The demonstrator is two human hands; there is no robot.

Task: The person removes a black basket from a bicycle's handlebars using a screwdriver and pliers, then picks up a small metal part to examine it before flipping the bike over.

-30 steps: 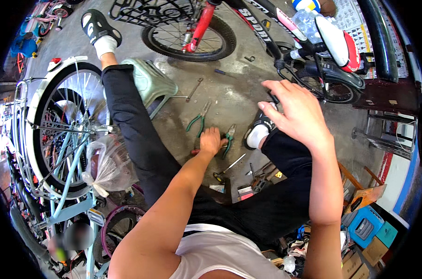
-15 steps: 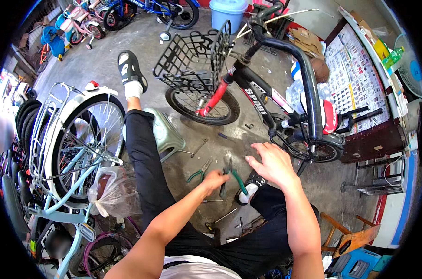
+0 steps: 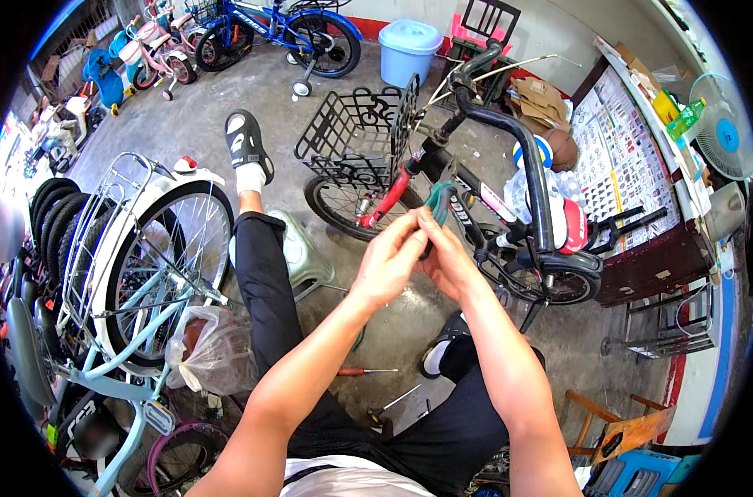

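My left hand point(image 3: 390, 258) and my right hand point(image 3: 447, 258) meet in front of the bicycle frame, fingertips close together. Both are closed around green-handled pliers point(image 3: 437, 201), whose grips stick up past the fingers; the jaws are mostly hidden by the hands. Just beyond stands a small bicycle with a black front basket point(image 3: 351, 137), a red fork point(image 3: 390, 199) and a black handlebar point(image 3: 521, 128). My hands look to be in front of its frame, and I cannot tell whether they touch it.
A screwdriver with a red handle point(image 3: 355, 372) and other tools lie on the floor between my legs. A green stool point(image 3: 297, 248) is beside my left leg. Left stands a light-blue bicycle point(image 3: 128, 348) with a plastic bag point(image 3: 215, 356). A blue bin point(image 3: 409, 45) is at the back.
My left hand has lifted the green-handled pliers from near the floor, up and forward. My right hand has moved left to join it on them. The view has shifted slightly.
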